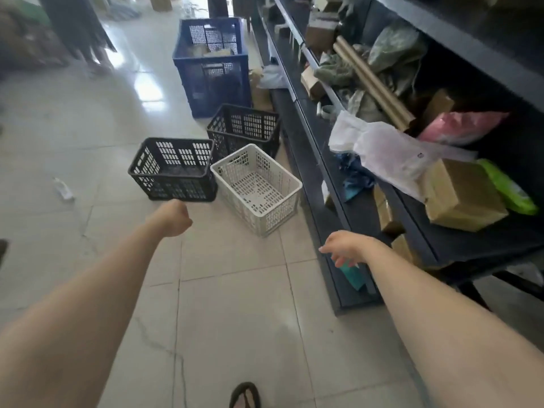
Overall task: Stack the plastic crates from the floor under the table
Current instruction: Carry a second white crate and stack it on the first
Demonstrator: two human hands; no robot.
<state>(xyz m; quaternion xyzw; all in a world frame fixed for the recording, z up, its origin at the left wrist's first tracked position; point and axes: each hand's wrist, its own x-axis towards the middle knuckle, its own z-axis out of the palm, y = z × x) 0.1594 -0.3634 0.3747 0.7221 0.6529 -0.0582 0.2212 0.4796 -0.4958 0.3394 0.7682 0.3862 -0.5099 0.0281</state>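
**Both hands out, nothing picked up, crates sitting on the floor**

Person is standing on the pale tiled floor (pixel 235 304) w/ both bare arms reaching fwd. Left hand (pixel 173 217) is curling into a loose fist, fingers tucked under, gripping nothing. Right hand (pixel 347 245) is hanging w/ fingers spread and drooping, released, nothing in it; a teal object (pixel 351 273) is showing just behind those fingers, low by the shelving, but I can't tell if they're touching.

Just ahead of the left fist, a black crate (pixel 173 170) is sitting upright on the tiles, apart from the knuckles. Ahead of the gap between the two hands, a white crate (pixel 256 188) is sitting skewed, its corner right up against the black one's side. Beyond the white one, farther from both hands, a second black crate (pixel 244 129) is sitting beside the shelving base. Farther still, a tall blue crate (pixel 212 66) is standing w/ stuff inside, too blurry to name.

Dark shelving unit (pixel 323 160) is running along the right-hand side, past the right wrist, cluttered w/ cardboard boxes (pixel 462 195), plastic bags (pixel 391 157) and cardboard tubes (pixel 374 83).

Below the arms, a foot in a dark sandal (pixel 245 396) is poking in at the bottom edge. Left of the left forearm, a bit of white litter (pixel 63 189) is lying on the tiles.
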